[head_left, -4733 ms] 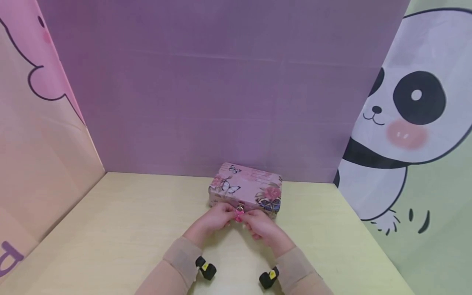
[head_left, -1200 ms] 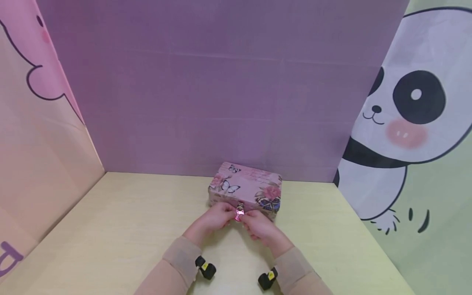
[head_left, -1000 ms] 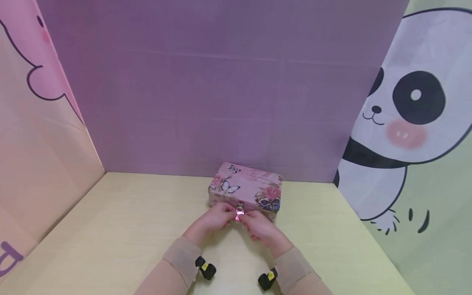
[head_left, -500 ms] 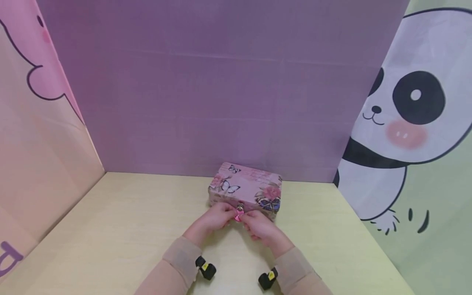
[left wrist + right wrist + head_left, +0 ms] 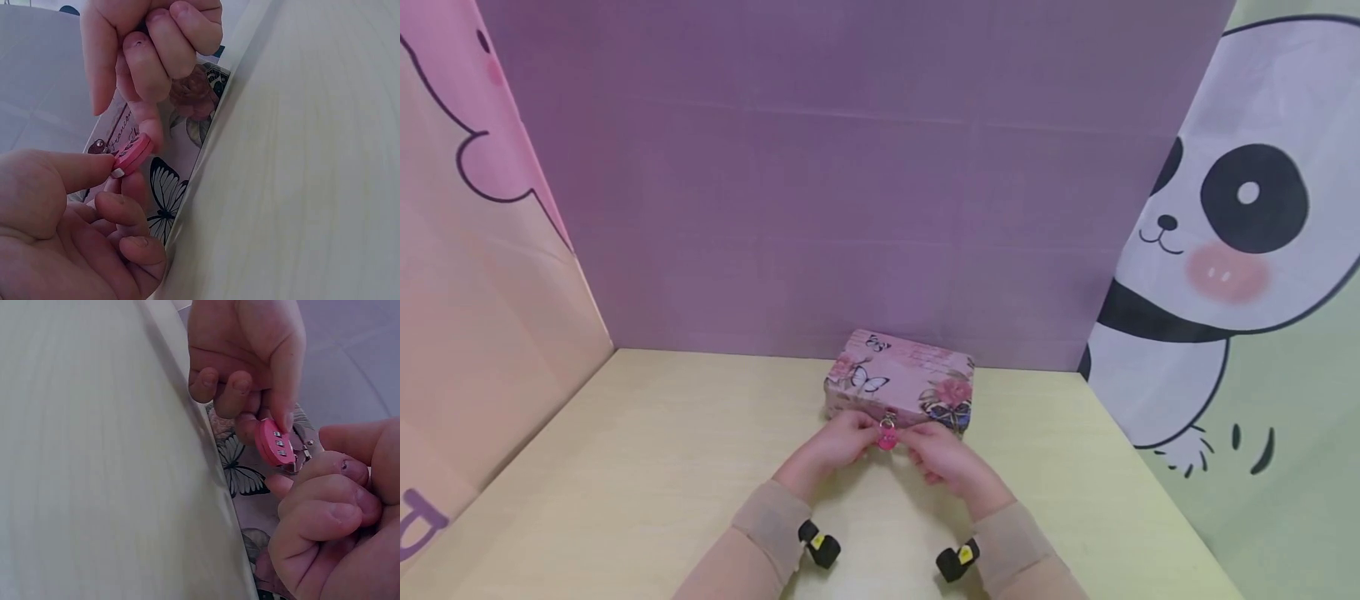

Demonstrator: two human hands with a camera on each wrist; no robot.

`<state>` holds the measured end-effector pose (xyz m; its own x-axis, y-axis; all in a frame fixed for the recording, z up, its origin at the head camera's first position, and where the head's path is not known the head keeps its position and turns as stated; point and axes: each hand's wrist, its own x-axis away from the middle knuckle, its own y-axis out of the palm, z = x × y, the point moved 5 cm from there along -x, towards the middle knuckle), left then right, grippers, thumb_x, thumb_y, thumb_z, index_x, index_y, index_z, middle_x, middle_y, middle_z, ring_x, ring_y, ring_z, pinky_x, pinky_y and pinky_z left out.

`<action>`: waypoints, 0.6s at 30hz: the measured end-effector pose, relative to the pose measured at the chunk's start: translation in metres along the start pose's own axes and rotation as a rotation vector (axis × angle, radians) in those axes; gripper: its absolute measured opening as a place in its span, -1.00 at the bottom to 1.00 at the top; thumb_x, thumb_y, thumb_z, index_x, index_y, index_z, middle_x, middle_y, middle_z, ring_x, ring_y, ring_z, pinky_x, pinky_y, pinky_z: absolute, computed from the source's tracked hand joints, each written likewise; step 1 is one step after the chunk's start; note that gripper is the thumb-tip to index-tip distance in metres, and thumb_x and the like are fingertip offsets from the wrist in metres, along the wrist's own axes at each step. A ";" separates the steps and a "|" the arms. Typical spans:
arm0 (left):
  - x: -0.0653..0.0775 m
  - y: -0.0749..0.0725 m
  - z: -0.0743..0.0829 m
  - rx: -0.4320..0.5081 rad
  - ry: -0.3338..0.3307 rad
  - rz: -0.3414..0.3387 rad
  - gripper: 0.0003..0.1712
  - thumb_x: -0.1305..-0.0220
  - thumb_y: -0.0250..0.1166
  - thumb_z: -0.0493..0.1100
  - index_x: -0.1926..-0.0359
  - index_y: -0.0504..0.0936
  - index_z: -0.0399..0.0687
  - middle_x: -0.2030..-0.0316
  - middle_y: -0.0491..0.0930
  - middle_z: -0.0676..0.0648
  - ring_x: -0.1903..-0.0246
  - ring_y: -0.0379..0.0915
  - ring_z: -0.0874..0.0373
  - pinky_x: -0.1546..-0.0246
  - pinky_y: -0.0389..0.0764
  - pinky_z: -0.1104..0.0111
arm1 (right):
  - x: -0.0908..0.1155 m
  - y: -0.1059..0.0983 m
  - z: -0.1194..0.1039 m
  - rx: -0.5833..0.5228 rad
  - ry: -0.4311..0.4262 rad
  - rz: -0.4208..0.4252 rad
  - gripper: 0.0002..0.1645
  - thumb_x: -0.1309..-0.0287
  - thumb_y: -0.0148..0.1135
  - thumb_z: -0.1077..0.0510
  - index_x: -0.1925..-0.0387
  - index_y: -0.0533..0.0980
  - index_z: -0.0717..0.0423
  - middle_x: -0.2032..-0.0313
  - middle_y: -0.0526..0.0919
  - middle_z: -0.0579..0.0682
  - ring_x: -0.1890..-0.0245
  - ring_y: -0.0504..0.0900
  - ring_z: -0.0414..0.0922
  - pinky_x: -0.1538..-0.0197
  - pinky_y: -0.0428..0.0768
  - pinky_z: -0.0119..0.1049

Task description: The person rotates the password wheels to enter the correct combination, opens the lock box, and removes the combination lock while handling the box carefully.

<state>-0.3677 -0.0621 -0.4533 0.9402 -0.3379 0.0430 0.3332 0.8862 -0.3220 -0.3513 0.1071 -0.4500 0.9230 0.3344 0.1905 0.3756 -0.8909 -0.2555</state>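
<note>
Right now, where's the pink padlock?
Head view, lower centre: the pink padlock is at the front of the flowered box, pinched by the left hand, the right hand alongside.

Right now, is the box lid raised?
No, in the head view the box sits closed, with the pink padlock at its front.

Left hand (image 5: 69,219) at lower left, grip of thumb and finger pinching small rounded pink padlock (image 5: 132,156), left of centre. Right hand (image 5: 150,62) at top: thumb pointing down, several fingers curled, one extended down beside padlock. Behind both, pale pink box (image 5: 178,140) printed with rose and black-veined butterfly. Pale wood-grain worktop (image 5: 300,156) filling right half. Creased lilac-grey backdrop (image 5: 37,69), upper left.
</note>
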 end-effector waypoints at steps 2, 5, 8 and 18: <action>0.000 0.000 0.000 0.002 -0.007 0.001 -0.80 -0.49 0.15 -0.24 0.22 0.67 -0.24 0.63 0.38 0.06 0.70 0.17 0.26 0.64 0.26 0.43 | 0.002 -0.002 -0.002 0.024 -0.006 0.003 -0.58 -0.46 0.14 -0.02 0.20 0.56 0.32 0.67 0.21 -0.17 0.73 0.11 -0.24 0.67 0.10 -0.41; 0.000 0.000 0.000 0.003 -0.015 0.003 -0.80 -0.49 0.16 -0.23 0.22 0.67 -0.24 0.60 0.41 0.03 0.69 0.17 0.26 0.64 0.26 0.43 | 0.005 -0.006 -0.005 0.072 -0.013 0.013 -0.60 -0.46 0.14 -0.01 0.11 0.59 0.30 0.67 0.22 -0.17 0.73 0.13 -0.24 0.67 0.13 -0.42; 0.000 0.000 0.001 0.003 -0.020 0.004 -0.80 -0.48 0.17 -0.22 0.22 0.66 -0.24 0.56 0.45 -0.02 0.67 0.18 0.26 0.63 0.27 0.43 | 0.009 -0.010 -0.008 0.114 -0.015 0.020 -0.61 -0.45 0.17 -0.02 0.02 0.62 0.23 0.67 0.23 -0.16 0.73 0.13 -0.24 0.66 0.15 -0.41; 0.001 0.001 0.002 0.007 -0.023 0.004 -0.82 -0.47 0.17 -0.24 0.20 0.67 -0.26 0.49 0.50 -0.09 0.64 0.21 0.25 0.59 0.30 0.43 | 0.015 -0.016 -0.012 0.160 -0.025 -0.007 -0.54 -0.46 0.16 -0.02 -0.16 0.54 0.24 0.64 0.28 -0.13 0.70 0.13 -0.22 0.64 0.15 -0.40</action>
<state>-0.3660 -0.0611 -0.4516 0.9429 -0.3269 0.0632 0.3297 0.8899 -0.3154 -0.3443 0.1222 -0.4316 0.9215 0.3495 0.1691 0.3883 -0.8288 -0.4028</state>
